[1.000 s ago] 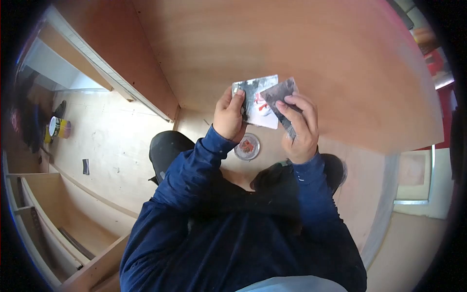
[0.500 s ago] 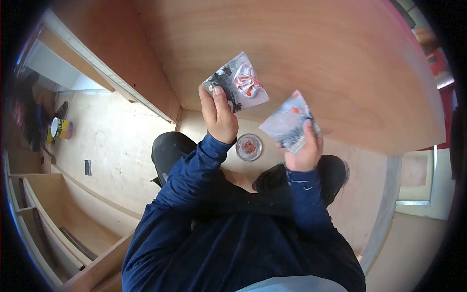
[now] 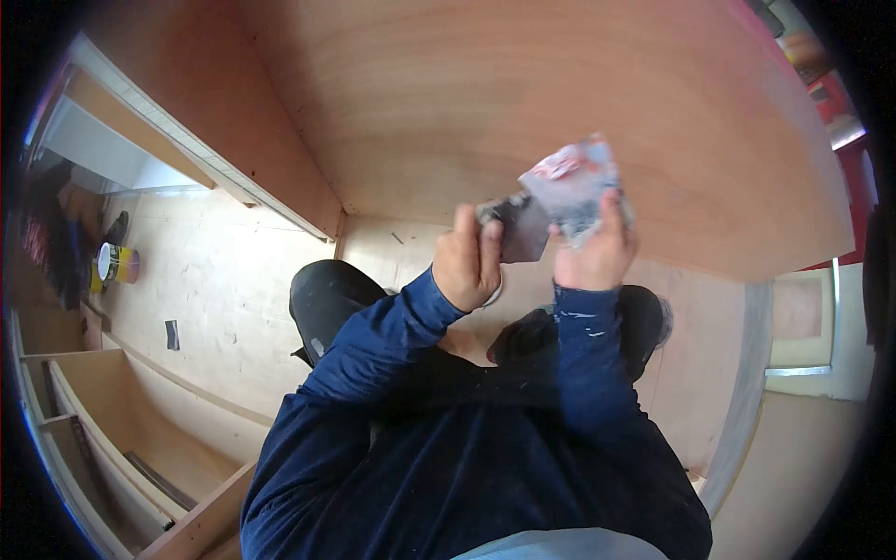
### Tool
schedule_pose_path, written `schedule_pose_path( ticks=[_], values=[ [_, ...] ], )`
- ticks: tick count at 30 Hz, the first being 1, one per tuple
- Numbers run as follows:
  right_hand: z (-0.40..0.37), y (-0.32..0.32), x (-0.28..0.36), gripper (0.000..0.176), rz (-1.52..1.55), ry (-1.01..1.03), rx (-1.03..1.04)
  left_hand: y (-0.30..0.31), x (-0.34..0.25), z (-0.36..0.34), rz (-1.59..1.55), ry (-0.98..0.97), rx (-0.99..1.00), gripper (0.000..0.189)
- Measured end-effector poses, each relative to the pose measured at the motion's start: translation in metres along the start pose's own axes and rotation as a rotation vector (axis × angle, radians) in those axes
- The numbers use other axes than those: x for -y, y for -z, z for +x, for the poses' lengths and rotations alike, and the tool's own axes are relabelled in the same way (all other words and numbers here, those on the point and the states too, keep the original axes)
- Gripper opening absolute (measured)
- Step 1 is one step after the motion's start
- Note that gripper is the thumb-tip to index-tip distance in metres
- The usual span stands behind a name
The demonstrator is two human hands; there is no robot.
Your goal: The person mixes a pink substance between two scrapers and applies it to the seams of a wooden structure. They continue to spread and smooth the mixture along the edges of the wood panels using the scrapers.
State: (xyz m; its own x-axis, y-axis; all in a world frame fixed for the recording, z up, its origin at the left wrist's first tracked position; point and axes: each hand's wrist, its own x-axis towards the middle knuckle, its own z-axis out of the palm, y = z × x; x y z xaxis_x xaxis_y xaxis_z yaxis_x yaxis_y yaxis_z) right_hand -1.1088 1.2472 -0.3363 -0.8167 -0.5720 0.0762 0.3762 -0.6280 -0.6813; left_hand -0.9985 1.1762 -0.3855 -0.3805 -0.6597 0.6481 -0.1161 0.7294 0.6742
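My left hand (image 3: 469, 259) is closed on a flat, square putty spreader (image 3: 527, 231), thumb across its stained face. My right hand (image 3: 595, 250) grips a second putty spreader (image 3: 577, 182), tilted up, with white and pink-red putty (image 3: 563, 163) near its upper edge. The two plates overlap in this view, side by side before the wooden panel. Behind my left hand, a round dish on the floor is almost wholly hidden, with just a sliver of rim showing.
A tall curved plywood panel (image 3: 439, 112) stands in front. On the plywood floor (image 3: 233, 252) to the left are a paint bucket (image 3: 118, 264) and a small dark piece (image 3: 173, 334). An open wooden cabinet frame (image 3: 140, 401) lies at lower left. A person's dark clothing shows far left.
My left hand has moved right and down, bringing its spreader against or close to the other. The putty lump seen on the left spreader now shows on the right one.
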Motion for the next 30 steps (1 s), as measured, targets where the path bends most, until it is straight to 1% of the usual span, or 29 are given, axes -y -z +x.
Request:
schedule_pose_path(
  ticks=[1, 2, 3, 4, 5, 6, 7, 8, 10, 11, 13, 14, 15, 16, 17, 18, 20, 21, 22, 24, 25, 26, 28, 29, 30],
  values=[
    [0.015, 0.007, 0.003, 0.029, -0.109, 0.192, -0.002, 0.002, -0.001, 0.000, -0.096, -0.031, 0.038, 0.016],
    [0.024, 0.012, 0.007, 0.030, -0.216, 0.382, -0.004, 0.001, 0.001, 0.002, -0.096, -0.032, 0.035, 0.016],
    [0.016, 0.015, 0.015, 0.034, -0.975, 0.867, 0.122, 0.001, 0.003, 0.009, -0.336, 0.253, 0.020, 0.023],
    [0.014, 0.017, 0.015, 0.034, -0.971, 0.869, 0.125, 0.003, 0.005, 0.016, -0.572, 0.537, 0.002, 0.030],
    [0.013, 0.022, 0.012, 0.034, -1.023, 0.953, 0.350, 0.008, 0.008, 0.022, -0.726, 0.571, 0.014, 0.029],
    [0.010, 0.026, 0.009, 0.034, -1.068, 1.031, 0.580, 0.008, -0.004, 0.030, -0.932, 0.679, -0.077, 0.029],
    [-0.010, 0.017, -0.006, 0.032, -0.748, 0.800, 0.603, 0.007, -0.005, 0.030, -0.995, 0.692, -0.098, 0.028],
    [-0.014, 0.018, -0.011, 0.034, -0.684, 0.601, 0.681, 0.006, -0.005, 0.030, -1.058, 0.705, -0.118, 0.028],
    [-0.014, 0.026, -0.021, 0.040, -0.910, 0.738, 0.643, 0.005, -0.005, 0.029, -1.029, 0.668, -0.149, 0.028],
    [-0.015, 0.029, -0.023, 0.040, -0.904, 0.737, 0.645, 0.005, -0.004, 0.027, -0.998, 0.633, -0.177, 0.027],
    [-0.011, 0.035, -0.021, 0.044, -0.996, 0.638, 0.603, 0.008, 0.001, 0.028, -0.991, 0.617, -0.199, 0.027],
    [-0.005, 0.044, -0.015, 0.044, -0.989, 0.643, 0.599, 0.002, -0.001, 0.028, -0.996, 0.608, -0.221, 0.026],
    [-0.002, 0.051, -0.011, 0.046, -1.045, 0.442, 0.560, 0.004, -0.006, 0.031, -0.996, 0.602, -0.219, 0.026],
    [0.003, 0.060, -0.010, 0.048, -1.094, 0.239, 0.519, 0.009, -0.012, 0.036, -1.011, 0.594, -0.264, 0.026],
    [0.016, 0.086, -0.019, 0.051, -1.413, 0.421, 0.600, 0.012, -0.015, 0.040, -1.028, 0.581, -0.307, 0.026],
    [0.015, 0.078, -0.013, 0.051, -1.409, 0.428, 0.597, 0.015, -0.009, 0.040, -1.027, 0.574, -0.304, 0.026],
    [0.009, 0.053, 0.019, 0.053, -1.513, 0.791, 0.537, 0.018, 0.007, 0.033, -0.560, 0.454, -0.215, 0.026],
    [0.006, 0.038, 0.028, 0.052, -1.441, 0.894, 0.524, 0.020, 0.007, 0.033, -0.509, 0.523, -0.156, 0.027],
    [0.006, 0.030, 0.031, 0.052, -1.441, 0.893, 0.513, 0.018, 0.001, 0.033, -0.507, 0.520, -0.146, 0.027],
    [0.007, 0.017, 0.029, 0.054, -1.582, 0.994, 0.741, 0.014, -0.009, 0.036, -0.390, 0.246, -0.235, 0.016],
    [0.008, 0.018, 0.026, 0.052, -1.602, 0.947, 0.762, 0.014, -0.006, 0.030, -0.385, 0.367, -0.195, 0.029],
    [0.011, 0.013, 0.030, 0.052, -1.602, 0.956, 0.765, 0.015, -0.004, 0.032, -0.388, 0.362, -0.201, 0.029],
    [0.010, -0.001, 0.042, 0.050, -1.355, 1.018, 0.742, 0.017, -0.003, 0.031, -0.438, 0.405, -0.159, 0.029],
    [0.010, 0.003, 0.037, 0.050, -1.354, 1.012, 0.736, 0.018, -0.003, 0.028, -0.434, 0.408, -0.152, 0.029],
    [0.014, 0.006, 0.030, 0.050, -1.428, 0.968, 0.727, 0.017, -0.002, 0.027, -0.455, 0.441, -0.148, 0.029]
  ],
)
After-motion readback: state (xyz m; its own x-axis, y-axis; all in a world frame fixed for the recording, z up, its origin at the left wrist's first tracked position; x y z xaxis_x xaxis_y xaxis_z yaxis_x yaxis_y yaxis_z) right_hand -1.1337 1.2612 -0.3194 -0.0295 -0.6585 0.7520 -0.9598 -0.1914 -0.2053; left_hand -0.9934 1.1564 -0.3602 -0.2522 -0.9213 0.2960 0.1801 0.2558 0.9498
